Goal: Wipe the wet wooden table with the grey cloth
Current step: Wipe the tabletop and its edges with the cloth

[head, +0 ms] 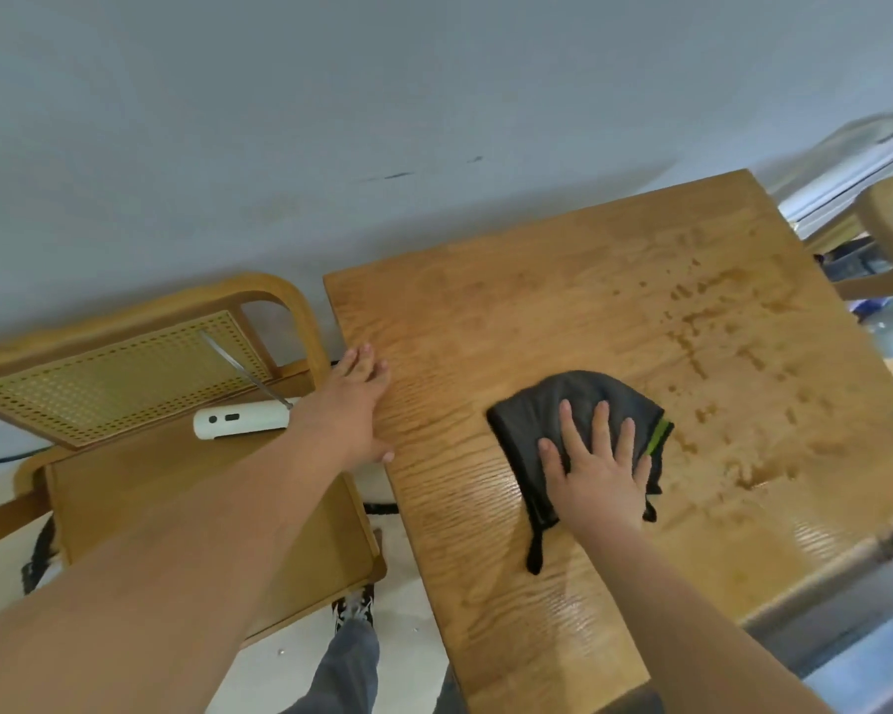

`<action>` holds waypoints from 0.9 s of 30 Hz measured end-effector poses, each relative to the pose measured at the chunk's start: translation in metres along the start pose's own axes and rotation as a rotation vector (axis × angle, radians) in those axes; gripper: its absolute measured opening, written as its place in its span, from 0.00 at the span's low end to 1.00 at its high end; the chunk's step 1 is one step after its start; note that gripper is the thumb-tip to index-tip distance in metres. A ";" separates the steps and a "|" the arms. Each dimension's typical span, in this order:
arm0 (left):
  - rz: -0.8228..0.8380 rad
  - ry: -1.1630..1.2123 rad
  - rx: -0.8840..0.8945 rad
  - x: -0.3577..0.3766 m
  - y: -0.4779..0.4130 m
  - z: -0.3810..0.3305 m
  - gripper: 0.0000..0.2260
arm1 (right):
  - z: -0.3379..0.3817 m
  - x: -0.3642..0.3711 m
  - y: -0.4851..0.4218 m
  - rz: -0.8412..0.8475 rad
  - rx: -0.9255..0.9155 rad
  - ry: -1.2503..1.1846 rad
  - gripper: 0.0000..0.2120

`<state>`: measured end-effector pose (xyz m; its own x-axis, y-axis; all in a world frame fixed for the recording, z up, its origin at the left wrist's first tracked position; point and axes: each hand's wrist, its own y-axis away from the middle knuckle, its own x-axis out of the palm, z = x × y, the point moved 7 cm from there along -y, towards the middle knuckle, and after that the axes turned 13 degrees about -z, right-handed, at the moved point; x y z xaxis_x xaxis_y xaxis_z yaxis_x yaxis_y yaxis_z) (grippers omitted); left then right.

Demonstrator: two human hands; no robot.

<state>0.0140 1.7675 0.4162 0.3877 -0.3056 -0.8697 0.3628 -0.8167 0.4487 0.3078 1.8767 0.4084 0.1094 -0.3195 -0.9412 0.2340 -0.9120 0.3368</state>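
The cloth (578,404) lies about mid-desk (485,327), with the right hand (596,471) flat on its near part. Water patches (717,327) spread from the cloth toward the right edge. The left hand (351,409) rests on the left edge. A chair (176,507) stands beside that edge with a device (241,422) on its seat. Another chair (887,234) stands off the far right corner.

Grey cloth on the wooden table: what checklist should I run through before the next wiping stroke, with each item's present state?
1. Right hand pressed flat on grey cloth: ok.
2. Cloth lying on the wooden table: ok.
3. Left hand bracing the table's left edge: ok.
4. Table dry: not ok; wet patches lie right of the cloth.
5. Stroke path to the patches free of objects: ok.
6. Cloth able to absorb more: cannot tell.
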 end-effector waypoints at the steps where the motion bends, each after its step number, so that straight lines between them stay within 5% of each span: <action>1: 0.000 -0.013 0.000 0.002 0.003 0.000 0.53 | -0.002 0.005 0.016 0.007 0.030 -0.011 0.31; 7: -0.259 0.022 0.083 0.008 0.046 -0.056 0.41 | 0.029 0.043 0.106 -0.063 -0.172 -0.046 0.29; 12: -0.234 0.286 0.144 0.054 0.115 -0.126 0.30 | -0.036 0.057 0.125 -0.043 -0.419 0.050 0.31; 19: -0.005 0.079 0.082 0.117 0.166 -0.175 0.39 | -0.102 0.051 0.134 0.064 -0.178 0.054 0.28; 27: 0.195 -0.153 -0.008 0.122 0.150 -0.195 0.56 | -0.137 0.057 0.132 -0.001 -0.579 0.065 0.28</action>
<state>0.2807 1.7027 0.4179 0.3185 -0.5281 -0.7872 0.3004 -0.7314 0.6122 0.4773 1.7738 0.4027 0.1639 -0.2858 -0.9442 0.7221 -0.6173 0.3122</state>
